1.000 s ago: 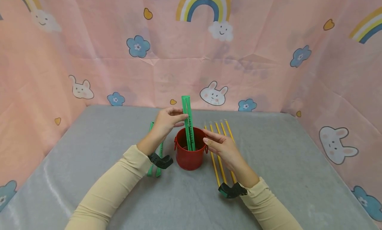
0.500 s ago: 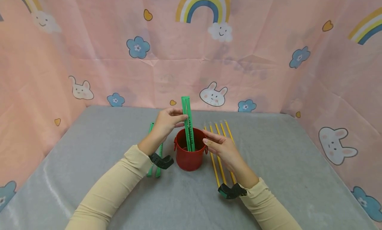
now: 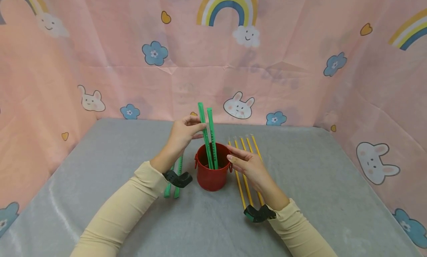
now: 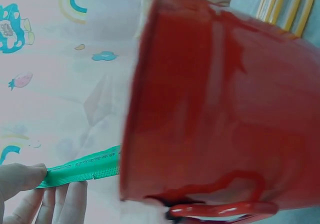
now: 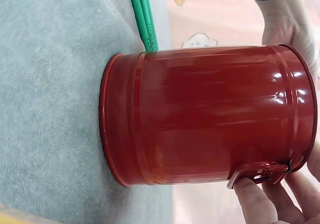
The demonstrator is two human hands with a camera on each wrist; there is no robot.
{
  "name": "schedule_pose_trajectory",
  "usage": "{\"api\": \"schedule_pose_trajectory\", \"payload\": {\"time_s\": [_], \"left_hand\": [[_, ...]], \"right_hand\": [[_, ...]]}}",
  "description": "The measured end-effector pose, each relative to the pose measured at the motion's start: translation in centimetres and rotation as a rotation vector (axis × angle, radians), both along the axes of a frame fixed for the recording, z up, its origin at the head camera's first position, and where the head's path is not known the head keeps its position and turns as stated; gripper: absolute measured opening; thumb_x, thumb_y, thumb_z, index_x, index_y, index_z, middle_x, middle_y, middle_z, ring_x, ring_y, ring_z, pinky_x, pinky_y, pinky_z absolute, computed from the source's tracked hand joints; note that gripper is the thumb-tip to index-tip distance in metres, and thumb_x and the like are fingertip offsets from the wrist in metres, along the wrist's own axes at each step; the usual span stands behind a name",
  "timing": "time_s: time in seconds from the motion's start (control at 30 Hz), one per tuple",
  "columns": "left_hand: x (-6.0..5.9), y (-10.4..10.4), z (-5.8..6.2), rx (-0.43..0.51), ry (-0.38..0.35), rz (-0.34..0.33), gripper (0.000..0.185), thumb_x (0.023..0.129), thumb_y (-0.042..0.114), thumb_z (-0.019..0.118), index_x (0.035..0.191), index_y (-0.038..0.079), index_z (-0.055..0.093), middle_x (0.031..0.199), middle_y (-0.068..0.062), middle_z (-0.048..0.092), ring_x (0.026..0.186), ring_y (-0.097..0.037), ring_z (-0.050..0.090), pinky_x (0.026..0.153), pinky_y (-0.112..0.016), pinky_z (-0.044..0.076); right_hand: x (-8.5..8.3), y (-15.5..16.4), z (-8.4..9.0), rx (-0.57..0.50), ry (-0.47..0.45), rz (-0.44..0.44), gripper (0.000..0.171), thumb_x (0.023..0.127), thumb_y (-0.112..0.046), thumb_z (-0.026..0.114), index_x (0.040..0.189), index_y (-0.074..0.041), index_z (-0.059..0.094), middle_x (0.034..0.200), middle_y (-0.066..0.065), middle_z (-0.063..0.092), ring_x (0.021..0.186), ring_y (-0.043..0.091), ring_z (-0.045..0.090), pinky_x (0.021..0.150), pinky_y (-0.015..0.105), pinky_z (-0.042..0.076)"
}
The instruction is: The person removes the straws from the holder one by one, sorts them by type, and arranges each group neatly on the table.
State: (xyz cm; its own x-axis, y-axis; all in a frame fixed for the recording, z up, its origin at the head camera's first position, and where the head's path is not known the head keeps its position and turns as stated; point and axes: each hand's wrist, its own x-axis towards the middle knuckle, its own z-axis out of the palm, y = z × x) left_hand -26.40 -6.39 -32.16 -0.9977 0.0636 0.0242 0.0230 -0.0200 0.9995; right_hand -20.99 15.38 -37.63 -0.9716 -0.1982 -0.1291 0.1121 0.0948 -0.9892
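A small red bucket [image 3: 212, 179] stands upright on the table with two green paper-wrapped chopstick packs in it. My left hand [image 3: 184, 132] pinches the left pack [image 3: 204, 127] between thumb and fingers near its upper part. This pack's lower end is inside the bucket, and it leans left. The other green pack [image 3: 212, 133] leans beside it, untouched by my fingers. My right hand [image 3: 251, 167] holds the bucket's right side, its fingers [image 5: 255, 204] around the small side handle [image 5: 260, 170] and close to the rim.
Two more green packs [image 3: 177, 190] lie on the grey tabletop [image 3: 106, 175] left of the bucket, partly under my left wrist. Several thin yellow sticks [image 3: 245, 183] with clear wrapped tips lie to the right, partly under my right hand. A pink printed cloth [image 3: 200, 79] hangs behind.
The two green packs stood close together; now my left hand has drawn one to the left and slightly up, leaving a gap between their tops. My right hand and the bucket have not moved.
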Motion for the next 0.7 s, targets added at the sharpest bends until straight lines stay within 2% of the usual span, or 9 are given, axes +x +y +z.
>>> {"api": "schedule_pose_trajectory", "payload": {"time_s": [0.13, 0.4, 0.7], "left_hand": [[0.3, -0.3, 0.6, 0.009, 0.027, 0.006, 0.023, 0.092, 0.011, 0.07, 0.111, 0.0, 0.064, 0.103, 0.0, 0.06, 0.096, -0.01, 0.064, 0.09, -0.043, 0.059], [0.7, -1.0, 2.2, 0.07, 0.074, 0.021, 0.018, 0.092, 0.008, 0.069, 0.107, 0.001, 0.062, 0.095, 0.0, 0.061, 0.09, -0.01, 0.066, 0.092, -0.047, 0.057], [1.3, -1.6, 3.5, 0.087, 0.115, 0.033, 0.02, 0.093, 0.011, 0.069, 0.11, 0.001, 0.063, 0.097, 0.001, 0.063, 0.093, -0.011, 0.066, 0.085, -0.037, 0.061]], "right_hand": [[0.0, 0.1, 0.0, -0.007, -0.002, 0.003, 0.051, 0.1, -0.015, 0.06, 0.148, -0.005, 0.046, 0.155, 0.015, 0.043, 0.141, 0.029, 0.045, 0.109, 0.04, 0.045], [-0.1, 0.0, 0.0, -0.007, -0.003, 0.003, 0.05, 0.1, -0.015, 0.059, 0.148, -0.006, 0.046, 0.155, 0.014, 0.042, 0.142, 0.03, 0.044, 0.11, 0.043, 0.043], [-0.1, 0.0, -0.1, -0.017, -0.015, 0.004, 0.05, 0.1, -0.015, 0.059, 0.148, -0.006, 0.047, 0.154, 0.014, 0.044, 0.141, 0.028, 0.045, 0.109, 0.042, 0.044]]}}
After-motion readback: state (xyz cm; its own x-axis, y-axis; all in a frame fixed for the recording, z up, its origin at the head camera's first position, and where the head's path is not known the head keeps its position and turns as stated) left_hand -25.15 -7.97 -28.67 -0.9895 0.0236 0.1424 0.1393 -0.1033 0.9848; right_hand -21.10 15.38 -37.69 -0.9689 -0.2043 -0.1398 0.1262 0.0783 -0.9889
